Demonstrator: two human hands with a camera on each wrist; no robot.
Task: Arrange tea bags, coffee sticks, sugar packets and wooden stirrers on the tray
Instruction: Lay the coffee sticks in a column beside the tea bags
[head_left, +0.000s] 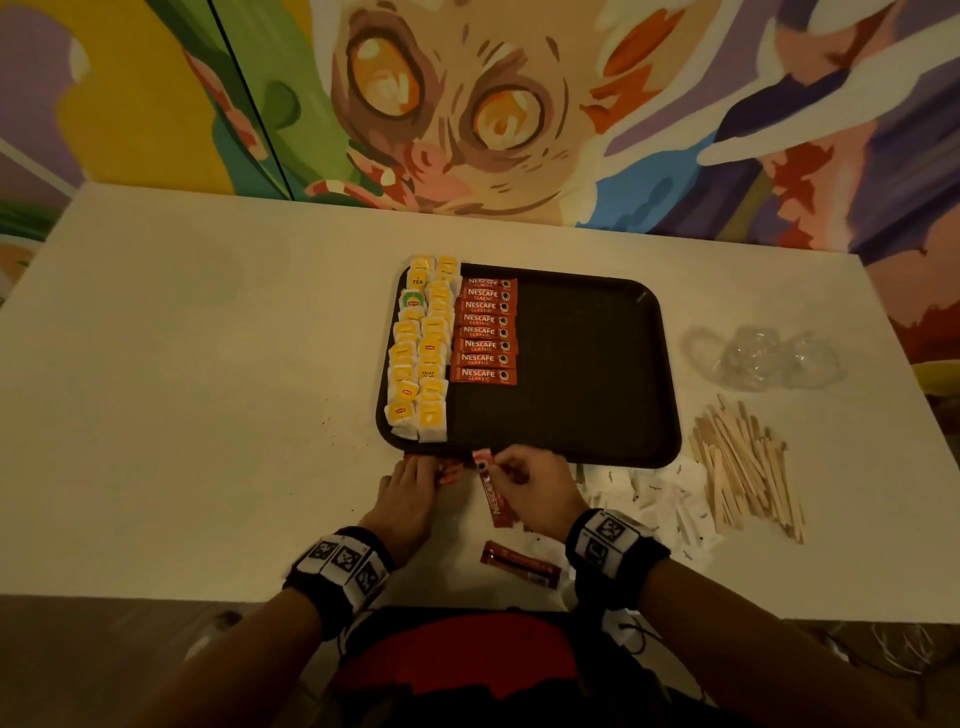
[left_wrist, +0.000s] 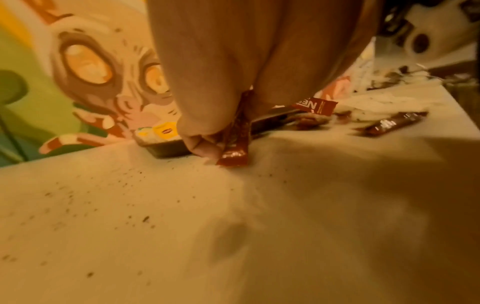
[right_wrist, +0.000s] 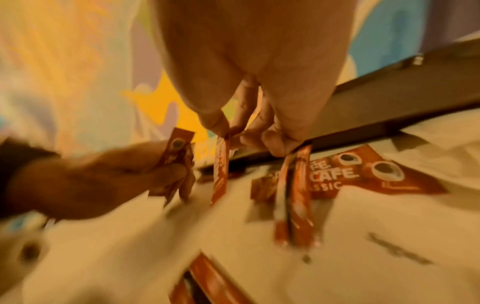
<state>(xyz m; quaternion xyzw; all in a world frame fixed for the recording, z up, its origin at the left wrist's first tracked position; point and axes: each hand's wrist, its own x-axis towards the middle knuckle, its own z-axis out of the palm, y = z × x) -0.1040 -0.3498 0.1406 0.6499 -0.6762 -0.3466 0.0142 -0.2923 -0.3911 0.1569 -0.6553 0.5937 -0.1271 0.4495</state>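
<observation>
A dark tray (head_left: 587, 364) carries two columns of yellow tea bags (head_left: 421, 348) along its left side and a row of red coffee sticks (head_left: 485, 332) beside them. Just in front of the tray's near edge, my left hand (head_left: 415, 470) grips a few coffee sticks (left_wrist: 235, 142) standing on end on the table. Beside it my right hand (head_left: 511, 467) pinches a coffee stick (head_left: 491, 493) hanging down, and the blurred right wrist view shows further sticks (right_wrist: 296, 195) under its fingers. White sugar packets (head_left: 660, 499) and wooden stirrers (head_left: 743, 467) lie on the table to the right.
One more coffee stick (head_left: 519, 564) lies near the table's front edge between my wrists. A crumpled clear plastic bag (head_left: 763, 356) sits right of the tray. The white table (head_left: 208, 364) stands against a painted wall. Dark specks dot the table left of the tray.
</observation>
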